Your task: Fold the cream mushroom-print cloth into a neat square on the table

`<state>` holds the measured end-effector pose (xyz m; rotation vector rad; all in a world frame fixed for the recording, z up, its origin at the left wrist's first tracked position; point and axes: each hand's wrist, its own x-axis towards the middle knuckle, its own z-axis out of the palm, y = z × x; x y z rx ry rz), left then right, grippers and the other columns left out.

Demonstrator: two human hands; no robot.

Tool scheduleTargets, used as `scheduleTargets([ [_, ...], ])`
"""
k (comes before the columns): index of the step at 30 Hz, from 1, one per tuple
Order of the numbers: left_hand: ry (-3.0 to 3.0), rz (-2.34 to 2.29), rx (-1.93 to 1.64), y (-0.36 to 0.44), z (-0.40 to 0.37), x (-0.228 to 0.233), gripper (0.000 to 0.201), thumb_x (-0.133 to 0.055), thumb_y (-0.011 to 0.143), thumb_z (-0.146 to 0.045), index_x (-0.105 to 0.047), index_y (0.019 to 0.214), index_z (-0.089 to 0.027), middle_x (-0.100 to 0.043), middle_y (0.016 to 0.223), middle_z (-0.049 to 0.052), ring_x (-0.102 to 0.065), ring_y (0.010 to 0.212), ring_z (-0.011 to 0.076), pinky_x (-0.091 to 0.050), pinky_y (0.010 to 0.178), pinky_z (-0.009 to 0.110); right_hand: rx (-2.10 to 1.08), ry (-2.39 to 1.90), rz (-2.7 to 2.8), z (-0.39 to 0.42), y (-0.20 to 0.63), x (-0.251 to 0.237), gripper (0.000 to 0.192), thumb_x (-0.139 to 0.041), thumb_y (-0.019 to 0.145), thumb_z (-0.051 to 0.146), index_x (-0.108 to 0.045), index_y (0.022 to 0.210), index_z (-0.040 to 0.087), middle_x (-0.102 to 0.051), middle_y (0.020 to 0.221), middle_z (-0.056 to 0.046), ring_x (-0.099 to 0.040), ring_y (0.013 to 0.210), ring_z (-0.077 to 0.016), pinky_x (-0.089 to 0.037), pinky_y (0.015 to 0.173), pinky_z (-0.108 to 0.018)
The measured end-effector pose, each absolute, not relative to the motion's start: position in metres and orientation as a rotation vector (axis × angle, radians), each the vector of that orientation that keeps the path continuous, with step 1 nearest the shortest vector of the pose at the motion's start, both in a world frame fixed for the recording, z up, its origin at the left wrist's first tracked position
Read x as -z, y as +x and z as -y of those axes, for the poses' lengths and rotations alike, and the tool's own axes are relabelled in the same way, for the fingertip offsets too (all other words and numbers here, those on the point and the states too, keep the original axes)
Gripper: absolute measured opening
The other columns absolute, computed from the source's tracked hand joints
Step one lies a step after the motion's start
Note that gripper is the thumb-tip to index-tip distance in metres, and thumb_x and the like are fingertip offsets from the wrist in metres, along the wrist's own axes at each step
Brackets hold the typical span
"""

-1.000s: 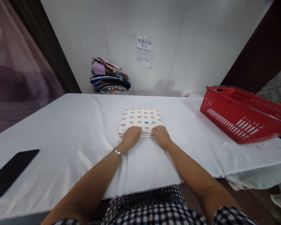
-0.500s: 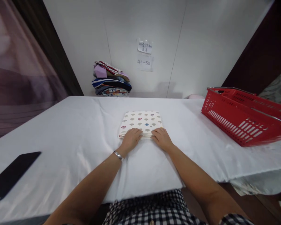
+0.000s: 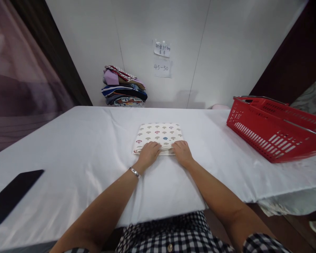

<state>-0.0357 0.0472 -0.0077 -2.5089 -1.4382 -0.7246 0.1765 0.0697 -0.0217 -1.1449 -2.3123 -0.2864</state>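
Phone near left bench edge: stray elbow could knock it off. Left hand, fingers curled, and right hand, fingers curled, both grip near edge of folded cloth at bench centre. Uneven pull could spill layers, undo fold. Clothes pile at far wall. Red basket far right: inside hidden, contents not discernible.

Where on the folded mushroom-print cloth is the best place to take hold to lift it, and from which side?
Probably the near edge of the folded cloth, from the person's side: its stacked layers face that way, and the left hand and right hand already rest there.
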Motion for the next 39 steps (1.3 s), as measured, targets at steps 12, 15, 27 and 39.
scheduleTargets([
  [12,-2.488,1.423,0.587,-0.033,-0.051,0.008,0.012,-0.05,0.089,-0.024,-0.06,0.094,-0.019,-0.062,0.093,0.006,-0.054,0.089,0.0217,-0.04,0.077,0.036,0.289,-1.144,2.358,-0.071,0.178,0.025,0.012,-0.052,0.09,0.02,-0.062,0.096,0.018,-0.061,0.096,-0.006,-0.046,0.09,-0.0208,-0.032,0.083,-0.033],
  [15,-2.491,1.429,0.599,-0.033,-0.05,0.009,0.012,-0.051,0.088,-0.023,-0.061,0.093,-0.019,-0.063,0.094,0.006,-0.054,0.09,0.0221,-0.04,0.078,0.036,0.251,-1.142,2.384,-0.069,0.178,0.022,0.011,-0.054,0.089,0.019,-0.063,0.095,0.018,-0.061,0.096,-0.006,-0.046,0.09,-0.0206,-0.033,0.083,-0.032],
  [27,-2.463,1.549,0.682,-0.055,-0.042,0.007,0.029,-0.051,0.086,-0.015,-0.06,0.111,-0.024,-0.064,0.101,0.007,-0.055,0.098,0.0234,-0.04,0.084,0.039,0.138,-1.09,2.368,-0.065,0.182,0.022,0.017,-0.054,0.088,0.017,-0.062,0.103,0.019,-0.061,0.099,-0.006,-0.048,0.094,-0.0214,-0.035,0.087,-0.035],
  [39,-2.293,1.836,0.759,-0.106,-0.023,0.005,0.028,-0.051,0.086,-0.024,-0.062,0.112,-0.026,-0.06,0.123,0.004,-0.05,0.114,0.0238,-0.042,0.091,0.038,0.095,-1.037,2.342,-0.066,0.186,0.027,0.02,-0.049,0.09,0.018,-0.062,0.105,0.021,-0.061,0.1,-0.007,-0.048,0.093,-0.0211,-0.037,0.085,-0.035],
])
